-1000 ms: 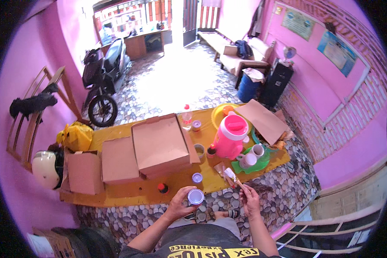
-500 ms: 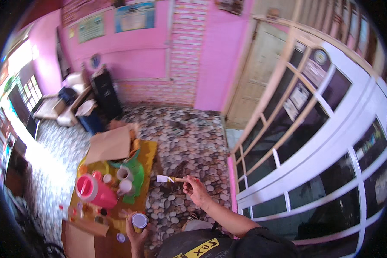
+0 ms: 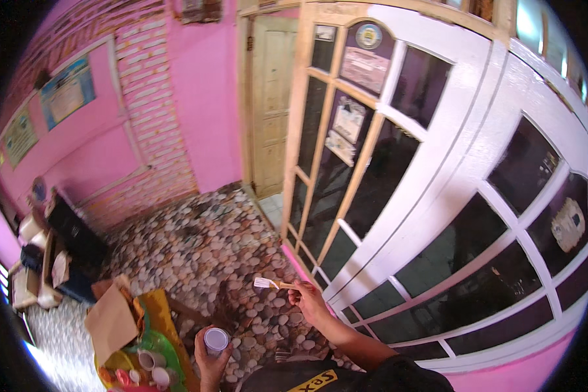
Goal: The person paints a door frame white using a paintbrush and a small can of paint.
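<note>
My right hand (image 3: pixel 307 300) grips a paintbrush (image 3: pixel 266 283) by its wooden handle, and the bristles, coated white, point left. Lower and to the left, my left hand (image 3: pixel 206 361) is wrapped round a small can (image 3: pixel 216 340); pale paint fills its round top. On my right stands a large wooden frame with glass panes (image 3: pixel 431 176). Part of its wood is painted white, while other bars (image 3: pixel 366 171) are bare tan wood. The brush is apart from both the can and the frame.
At lower left a yellow-topped table (image 3: pixel 191 375) holds mugs (image 3: pixel 151 360), a green tray (image 3: pixel 170 345) and a piece of cardboard (image 3: pixel 111 323). Farther back are a black speaker-like box (image 3: pixel 77 225) and a pink wall (image 3: pixel 206 98). A pale door (image 3: pixel 271 104) stands beyond the frame.
My view has swung right toward the glazed frame, so the table now sits at the lower left edge. Brush and can are still in my hands, the can now away from the table.
</note>
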Tool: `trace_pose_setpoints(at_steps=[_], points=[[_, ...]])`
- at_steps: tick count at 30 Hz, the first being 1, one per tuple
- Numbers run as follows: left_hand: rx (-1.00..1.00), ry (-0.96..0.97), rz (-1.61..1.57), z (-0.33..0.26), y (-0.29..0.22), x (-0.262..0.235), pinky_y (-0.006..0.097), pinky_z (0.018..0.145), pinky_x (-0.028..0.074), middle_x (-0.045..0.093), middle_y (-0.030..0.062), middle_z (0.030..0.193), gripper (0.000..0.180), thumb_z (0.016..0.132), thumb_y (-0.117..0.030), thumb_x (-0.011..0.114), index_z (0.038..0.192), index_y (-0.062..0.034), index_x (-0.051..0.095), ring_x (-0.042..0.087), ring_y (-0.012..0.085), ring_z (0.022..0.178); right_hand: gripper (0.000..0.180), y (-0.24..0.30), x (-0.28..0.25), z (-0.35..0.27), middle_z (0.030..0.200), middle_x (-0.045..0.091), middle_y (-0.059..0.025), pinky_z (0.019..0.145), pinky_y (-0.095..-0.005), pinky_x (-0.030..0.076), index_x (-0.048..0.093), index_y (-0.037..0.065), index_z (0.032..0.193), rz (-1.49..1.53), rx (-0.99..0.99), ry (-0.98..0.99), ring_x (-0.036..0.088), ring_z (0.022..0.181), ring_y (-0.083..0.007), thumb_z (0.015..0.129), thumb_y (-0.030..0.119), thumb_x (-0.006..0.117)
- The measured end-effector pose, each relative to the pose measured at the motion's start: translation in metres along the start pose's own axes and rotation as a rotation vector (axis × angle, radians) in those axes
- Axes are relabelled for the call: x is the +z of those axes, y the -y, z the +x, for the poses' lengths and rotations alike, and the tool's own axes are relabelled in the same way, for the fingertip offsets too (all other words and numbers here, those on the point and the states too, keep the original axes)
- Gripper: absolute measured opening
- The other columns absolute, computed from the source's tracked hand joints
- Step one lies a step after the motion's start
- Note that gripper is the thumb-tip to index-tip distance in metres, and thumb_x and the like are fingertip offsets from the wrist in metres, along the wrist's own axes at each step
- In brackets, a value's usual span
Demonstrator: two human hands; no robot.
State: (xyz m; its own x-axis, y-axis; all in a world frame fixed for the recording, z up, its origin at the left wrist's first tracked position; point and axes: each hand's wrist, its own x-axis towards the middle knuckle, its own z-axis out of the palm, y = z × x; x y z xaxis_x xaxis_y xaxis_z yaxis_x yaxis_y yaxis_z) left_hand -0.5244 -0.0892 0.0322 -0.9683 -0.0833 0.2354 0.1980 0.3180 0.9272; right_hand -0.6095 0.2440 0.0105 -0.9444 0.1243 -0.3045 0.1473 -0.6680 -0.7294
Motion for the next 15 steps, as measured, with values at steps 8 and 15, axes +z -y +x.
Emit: trace_pose_setpoints(at_steps=[8,15], points=[[0.187,0.267,-0.082,0.102,0.009,0.075,0.041,0.095,0.051,0.063,0.0137,0.119,0.065,0.070,-0.010,0.089,0.126,-0.0013,0.058,0.064,0.0296,0.107,0.033,0.067,-0.015,-0.024,0.104,0.075,-0.0145,0.077,-0.0370,0.059,0.065,0.000,0.116,-0.072,-0.239,-0.128,0.074,0.087,-0.0244,0.106,0.032,0.060],[0.091,0.560,-0.354,0.178,0.023,0.153,0.038,0.090,0.053,0.064,0.0130,0.112,0.065,0.072,-0.015,0.092,0.126,-0.0012,0.059,0.065,0.0263,0.103,0.024,0.078,-0.049,-0.047,0.103,0.072,-0.0140,0.081,-0.0364,0.059,0.063,0.003,0.117,-0.070,-0.384,-0.496,0.072,0.090,-0.0227,0.106,0.023,0.059]])
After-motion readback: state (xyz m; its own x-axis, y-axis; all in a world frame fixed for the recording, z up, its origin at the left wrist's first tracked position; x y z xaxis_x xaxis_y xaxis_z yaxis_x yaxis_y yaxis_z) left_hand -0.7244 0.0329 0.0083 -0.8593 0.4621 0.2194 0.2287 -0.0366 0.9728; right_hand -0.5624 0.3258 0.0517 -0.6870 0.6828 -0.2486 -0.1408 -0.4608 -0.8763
